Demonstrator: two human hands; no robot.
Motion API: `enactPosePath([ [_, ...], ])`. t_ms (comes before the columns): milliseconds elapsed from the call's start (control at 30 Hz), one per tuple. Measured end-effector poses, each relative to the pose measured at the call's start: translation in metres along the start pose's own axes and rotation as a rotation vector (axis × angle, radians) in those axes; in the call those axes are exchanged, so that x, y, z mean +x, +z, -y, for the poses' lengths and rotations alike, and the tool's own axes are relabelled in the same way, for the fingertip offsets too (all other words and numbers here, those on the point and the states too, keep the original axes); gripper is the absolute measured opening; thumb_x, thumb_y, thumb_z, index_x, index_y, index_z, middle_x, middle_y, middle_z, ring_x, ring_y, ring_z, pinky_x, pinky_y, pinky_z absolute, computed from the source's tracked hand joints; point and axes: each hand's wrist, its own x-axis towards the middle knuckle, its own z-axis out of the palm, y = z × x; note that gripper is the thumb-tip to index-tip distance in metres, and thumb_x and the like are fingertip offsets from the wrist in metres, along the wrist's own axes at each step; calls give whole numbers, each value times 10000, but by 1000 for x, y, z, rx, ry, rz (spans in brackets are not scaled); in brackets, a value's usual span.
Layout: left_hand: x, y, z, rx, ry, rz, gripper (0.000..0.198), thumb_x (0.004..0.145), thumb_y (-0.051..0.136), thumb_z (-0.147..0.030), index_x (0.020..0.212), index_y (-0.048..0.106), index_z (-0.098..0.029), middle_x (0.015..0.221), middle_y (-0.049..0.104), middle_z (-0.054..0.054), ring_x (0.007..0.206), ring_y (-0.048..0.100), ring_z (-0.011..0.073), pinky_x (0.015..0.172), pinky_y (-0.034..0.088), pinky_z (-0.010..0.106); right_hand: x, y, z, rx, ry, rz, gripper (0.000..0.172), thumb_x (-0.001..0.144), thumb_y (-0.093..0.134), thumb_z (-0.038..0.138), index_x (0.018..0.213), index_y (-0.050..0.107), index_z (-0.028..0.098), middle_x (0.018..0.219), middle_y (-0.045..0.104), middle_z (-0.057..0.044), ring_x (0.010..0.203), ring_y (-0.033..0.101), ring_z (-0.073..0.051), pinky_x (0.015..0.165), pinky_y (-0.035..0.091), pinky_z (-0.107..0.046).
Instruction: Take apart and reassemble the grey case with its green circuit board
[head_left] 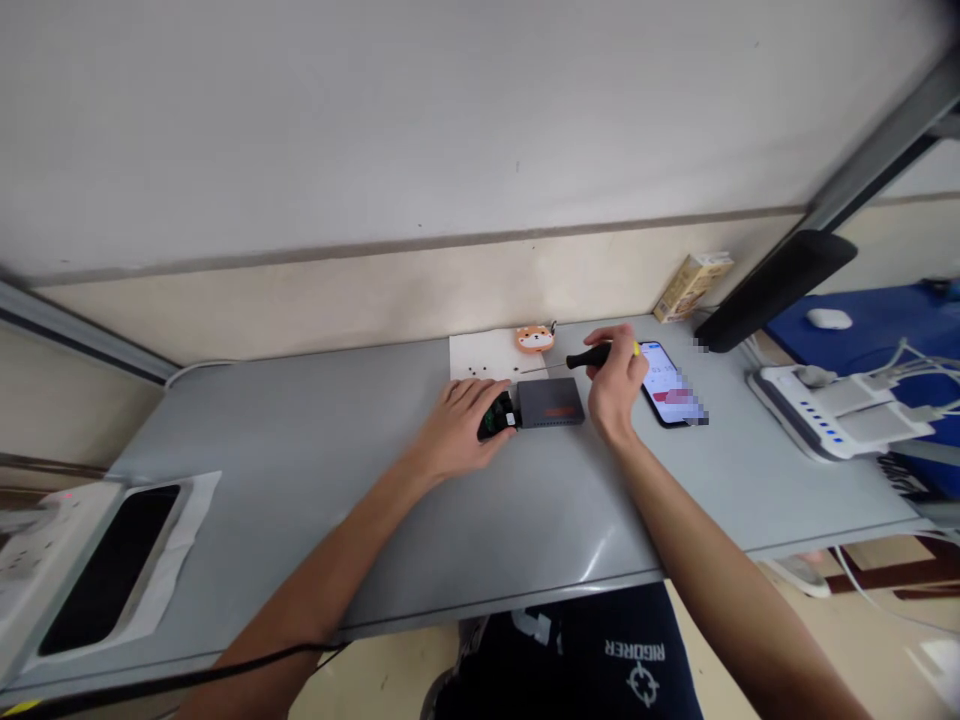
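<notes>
My left hand [469, 425] is closed around a small black housing with a green circuit board [495, 415] showing in it. Against its right side lies a flat dark grey case [551, 402] with a row of small holes along its near edge. My right hand [616, 385] grips a screwdriver [589, 357] with a black and yellow handle. Its thin shaft points left over the far edge of the grey case, and the tip is close to a tiny dark screw [516, 370]. Several more tiny dark pieces, apparently screws, lie on the white paper [469, 350] behind my left hand.
An orange animal-face case [534, 339] sits on the paper by the wall. To the right are a lit phone [667, 385], a yellow box [691, 287], a black cylinder [780, 290] and a power strip [810, 420] with cables. Another phone [112, 565] lies at the left.
</notes>
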Motion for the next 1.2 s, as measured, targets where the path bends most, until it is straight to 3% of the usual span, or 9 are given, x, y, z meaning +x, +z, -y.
enactPosePath([
  [167,1,8,3,2,-21,-33,632,962,633,-416,1528,421,-231,1470,549,125,1357,501,327,1153,409,514,-6,13,-9,212,329,70,462,951,458,652,856,600,223,549,393,60,449,352,-103,414,278,-241],
  [267,-7,9,6,-6,-33,-58,656,967,632,-420,1550,387,-244,1556,463,125,1433,435,328,1197,379,511,-10,16,-13,218,406,140,444,946,484,643,881,619,225,572,409,57,450,347,-92,403,281,-226],
  [567,-8,13,12,-117,-53,-19,622,964,655,-331,1523,388,-279,1400,609,86,1293,561,279,1133,448,486,3,8,-12,149,434,218,478,922,503,684,864,611,222,572,434,52,430,352,-86,375,278,-214],
  [833,-9,15,14,-201,-74,-34,624,936,706,-343,1499,439,-309,1396,622,74,1283,563,285,1128,447,505,2,8,-16,79,233,187,482,944,478,672,840,609,221,551,418,53,454,370,-98,405,285,-228],
  [1200,-7,14,16,-235,-80,-21,625,919,730,-341,1481,463,-288,1397,616,68,1297,545,277,1139,450,487,0,8,-19,-50,228,220,532,962,430,676,851,645,202,560,461,46,504,416,-112,483,347,-250],
])
